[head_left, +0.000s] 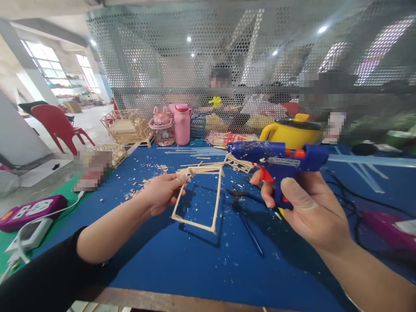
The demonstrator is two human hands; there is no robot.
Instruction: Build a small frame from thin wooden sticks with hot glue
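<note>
Pinched in my left hand [165, 193] is a rectangular frame of thin wooden sticks [217, 197], gripped at its upper left side and tilted above the table. My right hand [312, 208] is wrapped round the handle of a blue glue gun [276, 158] with a red trigger. Its nozzle points left, just above the frame's upper right corner; whether they touch I cannot tell. Below, between the two hands, a pair of pliers [245, 216] with dark blue handles lies on the blue tabletop [182, 268]. Loose wooden sticks [201, 166] lie behind the frame.
Clear glue sticks [195, 151], a pink thermos [182, 124], a pink cup [162, 130] and a yellow pot [292, 132] line the back, before a perforated metal screen [182, 56]. Small wooden furniture models [128, 128] stand at the left. Black cables [347, 197] run at the right.
</note>
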